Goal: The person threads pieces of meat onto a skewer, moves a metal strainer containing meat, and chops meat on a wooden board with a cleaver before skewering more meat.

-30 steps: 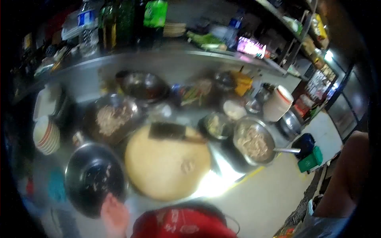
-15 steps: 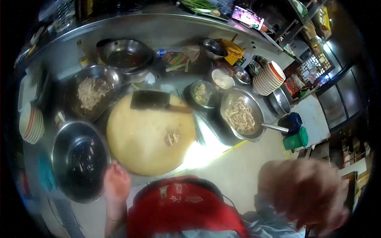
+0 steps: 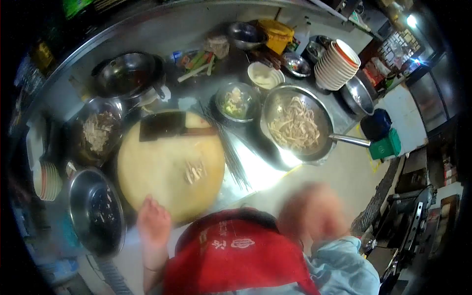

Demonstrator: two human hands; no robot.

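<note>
My left hand point(image 3: 154, 225) is at the near left edge of the round cutting board point(image 3: 162, 177), its fingers apart and nothing in it. My right hand point(image 3: 314, 211) is a blur to the right of the red apron point(image 3: 241, 260), so its fingers cannot be made out. On the board lie a cleaver point(image 3: 162, 127), at the far side, and a small heap of pale strips point(image 3: 195, 172), right of the middle. A large metal bowl point(image 3: 97, 214) with a few scraps stands left of my left hand. Beyond my right hand is a pan of pale strips point(image 3: 295, 125).
Behind the board are a small bowl of chopped food point(image 3: 237, 102), a white bowl point(image 3: 265, 76) and a dark metal bowl point(image 3: 129, 76). Stacked bowls point(image 3: 337, 66) stand at the back right, near a green bin point(image 3: 386, 145). Another bowl of strips point(image 3: 98, 130) is at the left.
The view has shifted. My right hand has come inward from the far right, closer to the apron. My left hand stays by the board's near edge.
</note>
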